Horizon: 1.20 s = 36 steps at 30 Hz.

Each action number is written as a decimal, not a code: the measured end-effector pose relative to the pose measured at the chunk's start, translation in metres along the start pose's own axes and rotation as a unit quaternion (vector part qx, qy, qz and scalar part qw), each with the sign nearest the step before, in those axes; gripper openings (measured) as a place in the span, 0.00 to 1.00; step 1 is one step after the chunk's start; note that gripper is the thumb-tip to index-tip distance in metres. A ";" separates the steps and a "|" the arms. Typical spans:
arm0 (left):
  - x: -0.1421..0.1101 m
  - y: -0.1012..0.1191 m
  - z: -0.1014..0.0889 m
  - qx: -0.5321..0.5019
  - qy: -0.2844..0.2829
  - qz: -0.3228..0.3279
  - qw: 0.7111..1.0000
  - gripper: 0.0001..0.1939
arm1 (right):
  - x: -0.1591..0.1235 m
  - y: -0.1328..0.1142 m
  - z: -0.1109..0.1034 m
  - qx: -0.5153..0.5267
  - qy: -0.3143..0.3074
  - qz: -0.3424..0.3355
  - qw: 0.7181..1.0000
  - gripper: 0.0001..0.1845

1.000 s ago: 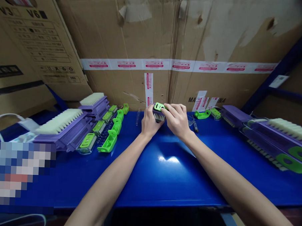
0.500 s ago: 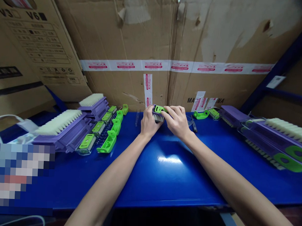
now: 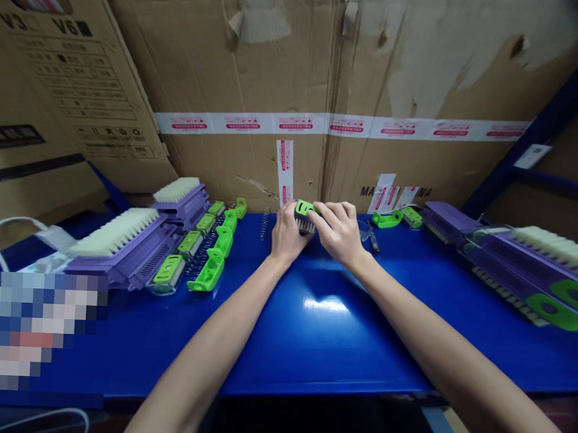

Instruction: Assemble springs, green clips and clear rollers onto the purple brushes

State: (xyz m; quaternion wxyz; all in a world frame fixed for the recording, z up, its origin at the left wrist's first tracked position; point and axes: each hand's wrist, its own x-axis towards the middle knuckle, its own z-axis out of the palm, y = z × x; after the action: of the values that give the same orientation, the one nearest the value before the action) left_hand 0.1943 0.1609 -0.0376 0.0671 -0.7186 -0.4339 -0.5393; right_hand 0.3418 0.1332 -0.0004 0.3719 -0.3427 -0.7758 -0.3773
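A brush (image 3: 306, 227) with white bristles pointing down is between my hands at the middle back of the table, its green slotted end piece (image 3: 305, 208) facing me. My left hand (image 3: 288, 232) is closed around its left side. From the right, my right hand (image 3: 339, 228) has its fingers bent onto the green end; the fingertips are partly hidden. A dark-handled tool (image 3: 373, 240) lies just right of my right hand. Left of my left hand is a coil spring (image 3: 264, 224).
Purple brushes with white bristles (image 3: 118, 231) stand at the left, beside green slotted pieces (image 3: 169, 270), springs and green end caps (image 3: 208, 272). More purple brushes (image 3: 511, 264) lie at the right, near a green cap (image 3: 386, 219). A cardboard wall (image 3: 218, 79) closes off the back.
The whole view has shifted slightly. Both hands stay on the brush, with hardly any movement visible.
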 end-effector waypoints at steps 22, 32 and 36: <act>0.000 -0.003 0.003 -0.002 0.014 -0.008 1.000 0.40 | -0.002 0.002 0.005 0.037 -0.022 0.003 0.999 0.15; 0.001 -0.005 0.004 0.000 0.026 -0.010 1.000 0.36 | 0.004 -0.013 0.000 0.011 -0.056 0.069 0.996 0.14; 0.001 -0.004 0.002 0.003 0.037 -0.020 0.999 0.36 | 0.002 -0.008 -0.003 0.030 -0.052 0.080 0.995 0.17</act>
State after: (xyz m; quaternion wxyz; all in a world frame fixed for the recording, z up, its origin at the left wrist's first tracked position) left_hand 0.1930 0.1657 -0.0390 0.0747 -0.6890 -0.4473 -0.5653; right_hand 0.3350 0.1270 0.0001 0.3699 -0.4117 -0.7753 -0.3044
